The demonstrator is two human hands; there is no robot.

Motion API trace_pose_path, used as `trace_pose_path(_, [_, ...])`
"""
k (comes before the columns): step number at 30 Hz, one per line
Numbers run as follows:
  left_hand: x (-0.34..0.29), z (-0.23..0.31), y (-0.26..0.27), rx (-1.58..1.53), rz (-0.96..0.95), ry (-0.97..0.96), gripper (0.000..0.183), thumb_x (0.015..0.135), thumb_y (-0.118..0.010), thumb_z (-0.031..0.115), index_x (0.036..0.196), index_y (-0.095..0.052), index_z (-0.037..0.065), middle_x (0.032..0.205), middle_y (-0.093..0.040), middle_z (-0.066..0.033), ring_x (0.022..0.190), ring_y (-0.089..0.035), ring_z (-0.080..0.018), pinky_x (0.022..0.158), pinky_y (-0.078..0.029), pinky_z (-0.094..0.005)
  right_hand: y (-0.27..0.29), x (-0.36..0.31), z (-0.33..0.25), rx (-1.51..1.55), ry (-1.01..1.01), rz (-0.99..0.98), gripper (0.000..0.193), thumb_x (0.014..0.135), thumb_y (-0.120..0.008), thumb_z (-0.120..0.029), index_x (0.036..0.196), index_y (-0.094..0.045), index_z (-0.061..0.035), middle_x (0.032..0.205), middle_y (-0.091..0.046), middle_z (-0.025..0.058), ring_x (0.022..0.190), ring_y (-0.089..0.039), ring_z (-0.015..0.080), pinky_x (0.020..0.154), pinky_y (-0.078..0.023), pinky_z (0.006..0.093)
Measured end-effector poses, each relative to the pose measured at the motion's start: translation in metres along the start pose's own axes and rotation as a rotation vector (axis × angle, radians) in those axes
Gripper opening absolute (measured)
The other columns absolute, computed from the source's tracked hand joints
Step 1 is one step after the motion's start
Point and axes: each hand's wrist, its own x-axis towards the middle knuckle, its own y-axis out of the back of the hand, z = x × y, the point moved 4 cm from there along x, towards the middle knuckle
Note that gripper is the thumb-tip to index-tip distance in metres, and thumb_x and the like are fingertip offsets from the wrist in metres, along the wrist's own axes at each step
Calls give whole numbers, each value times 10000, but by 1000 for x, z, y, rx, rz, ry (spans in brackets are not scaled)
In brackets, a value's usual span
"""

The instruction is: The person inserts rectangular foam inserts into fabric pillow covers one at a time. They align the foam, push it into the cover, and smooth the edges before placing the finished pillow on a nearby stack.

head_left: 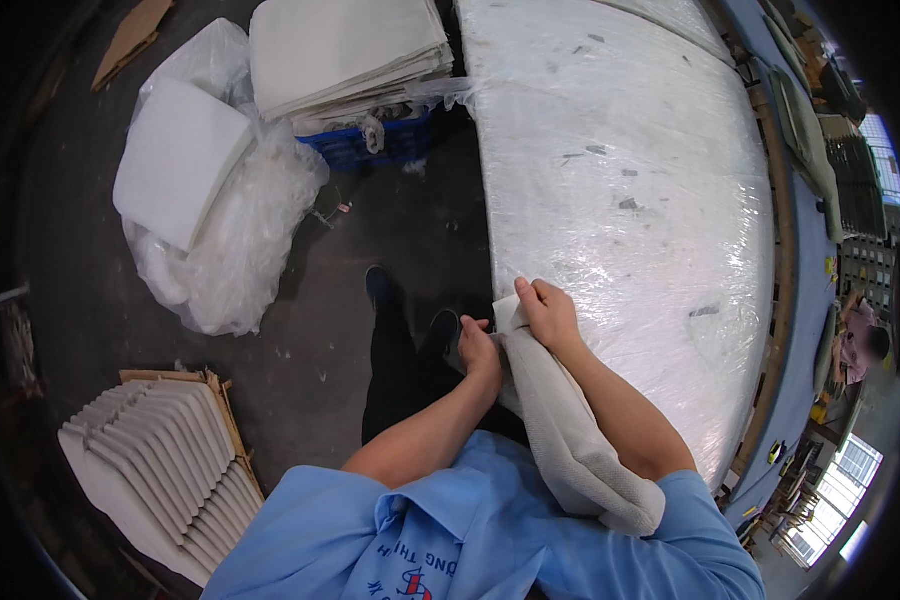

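Observation:
A grey fabric-covered cushion (580,440) leans lengthwise against my torso, its far end up by my hands. White material (510,314) shows at that end, where the cover stops. My right hand (550,316) grips this end from the right, fingers curled and thumb up. From the left, my left hand (480,356) holds the cushion's near-left edge, thumb raised. Its fingertips are partly hidden behind the cover.
A plastic-wrapped table surface (630,200) lies to the right. Pale cushions (160,450) stand in a row at lower left. White sheets (345,50) are stacked above a blue crate (370,142), beside a clear plastic bag (225,270) with a white foam slab (180,160). Another person (855,340) is far right.

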Motion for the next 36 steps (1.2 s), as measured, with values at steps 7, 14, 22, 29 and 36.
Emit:
trace_pose_path(7, [-3,6,-9,164,26,-214,630,1091,-340,496,1059,-743,12,1148,-727,-195,1110,-657,-368,1006,-473,-438,-3,5,-14,-159,-105,-167,605,950,-645,-555,733,-694,8,700,-683,222,698,-691,397,684,-522,494])
trace_pose_path(14, [14,18,-21,255,56,-161,632,1076,-370,505,1044,-763,11,1160,-738,-216,1131,-669,-396,1019,-476,-442,-6,15,-1,-151,-66,42,493,931,-701,-456,714,-684,-13,678,-660,233,670,-665,436,640,-503,513])
trace_pose_path(22, [22,25,-37,407,20,-221,521,1064,-470,440,1086,-744,-3,1112,-741,-225,1091,-685,-395,961,-506,-452,-14,27,28,-86,-5,184,495,949,-697,-387,645,-605,-7,605,-591,225,564,-596,416,561,-459,485])
trace_pose_path(29, [27,31,-44,563,131,-257,515,1042,-518,420,1033,-765,-32,1033,-761,-225,1031,-711,-364,922,-519,-432,-26,35,44,-62,12,201,473,968,-679,-377,669,-615,-17,622,-596,225,598,-604,438,573,-453,504])
trace_pose_path(36, [54,26,-34,602,214,-341,497,1040,-499,412,1018,-771,-3,1070,-751,-226,1043,-699,-395,951,-516,-455,-32,39,39,-56,-9,79,516,979,-646,-471,723,-671,-24,649,-642,200,650,-649,405,644,-494,495])
